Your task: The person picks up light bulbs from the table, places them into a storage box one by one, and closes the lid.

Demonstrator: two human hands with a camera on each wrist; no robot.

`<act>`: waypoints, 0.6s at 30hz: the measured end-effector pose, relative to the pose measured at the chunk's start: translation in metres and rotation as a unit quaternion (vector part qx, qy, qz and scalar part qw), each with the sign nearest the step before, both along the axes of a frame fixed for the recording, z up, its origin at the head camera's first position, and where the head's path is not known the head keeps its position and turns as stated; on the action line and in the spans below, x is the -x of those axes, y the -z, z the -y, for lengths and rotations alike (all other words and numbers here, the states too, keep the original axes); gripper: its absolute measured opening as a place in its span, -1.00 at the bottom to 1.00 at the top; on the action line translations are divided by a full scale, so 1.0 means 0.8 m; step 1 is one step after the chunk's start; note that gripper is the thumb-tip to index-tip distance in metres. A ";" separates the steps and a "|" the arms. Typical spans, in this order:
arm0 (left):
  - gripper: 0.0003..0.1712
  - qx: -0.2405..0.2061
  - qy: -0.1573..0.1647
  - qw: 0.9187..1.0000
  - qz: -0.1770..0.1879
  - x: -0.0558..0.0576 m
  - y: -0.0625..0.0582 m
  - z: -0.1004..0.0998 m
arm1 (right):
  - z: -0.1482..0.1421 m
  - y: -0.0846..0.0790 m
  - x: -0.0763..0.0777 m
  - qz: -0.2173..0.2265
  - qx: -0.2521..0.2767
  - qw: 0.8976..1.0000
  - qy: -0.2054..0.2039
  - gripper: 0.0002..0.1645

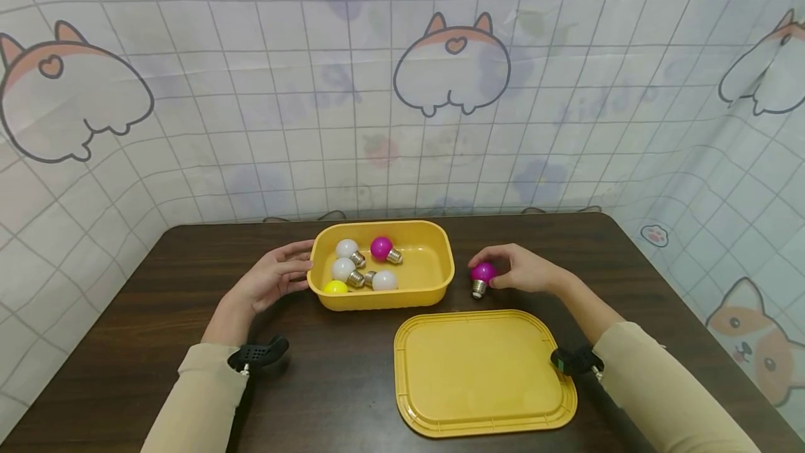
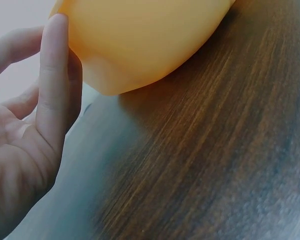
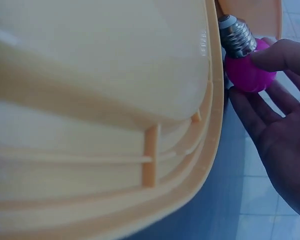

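Observation:
My right hand [image 1: 525, 269] pinches a magenta light bulb [image 1: 482, 272] between thumb and fingers, just right of a yellow plastic bin [image 1: 434, 285]. In the right wrist view the bulb's silver screw base [image 3: 237, 37] points away from the palm. My left hand [image 1: 269, 281] rests extended fingers against the bin's left end; the left wrist view shows a straight finger [image 2: 54, 75] at its outer wall. Inside the bin lie another magenta bulb [image 1: 380, 248], three white bulbs, one of them [image 1: 384, 280] near the front, and a yellow bulb [image 1: 335, 286], partly hidden by the front wall.
A yellow lid [image 1: 484, 372] lies on the dark wooden table [image 1: 327, 383], in front of the bin and below my right hand. A tile-patterned sheet [image 1: 352, 110] with cartoon corgis hangs behind the table and along its sides.

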State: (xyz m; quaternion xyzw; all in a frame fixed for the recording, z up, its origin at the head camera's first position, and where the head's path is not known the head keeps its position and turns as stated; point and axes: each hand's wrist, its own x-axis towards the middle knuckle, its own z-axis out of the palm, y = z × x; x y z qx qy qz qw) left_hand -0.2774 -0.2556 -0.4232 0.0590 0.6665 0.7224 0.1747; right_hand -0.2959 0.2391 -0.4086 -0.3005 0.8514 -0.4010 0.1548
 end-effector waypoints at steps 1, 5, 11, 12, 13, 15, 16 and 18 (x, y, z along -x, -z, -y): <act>-0.21 0.000 0.001 1.000 0.000 0.000 0.000 0.000 | 0.000 0.000 0.000 0.000 -0.001 1.000 0.000 -0.52; -0.22 0.001 0.001 1.000 -0.001 0.000 0.000 0.000 | -0.001 -0.002 0.000 0.000 -0.002 1.000 -0.005 -0.53; -0.22 0.001 0.000 1.000 0.000 0.000 0.001 0.000 | 0.003 -0.009 0.001 0.000 0.007 1.000 -0.014 -0.53; -0.22 0.001 0.000 1.000 0.000 0.000 0.001 0.000 | 0.003 -0.011 0.001 0.001 0.010 1.000 -0.016 -0.53; -0.22 0.002 0.000 1.000 0.000 0.000 0.001 0.000 | 0.004 -0.012 0.001 0.001 0.012 1.000 -0.017 -0.53; -0.22 0.003 -0.001 1.000 0.000 0.000 0.001 0.000 | 0.004 -0.014 0.000 0.003 0.017 1.000 -0.017 -0.53; -0.22 0.003 0.000 1.000 0.000 0.000 0.001 0.000 | 0.005 -0.016 0.000 0.004 0.019 1.000 -0.016 -0.53; -0.21 0.002 0.002 1.000 -0.001 0.000 0.000 0.000 | 0.005 -0.020 -0.002 0.006 0.023 1.000 -0.012 -0.54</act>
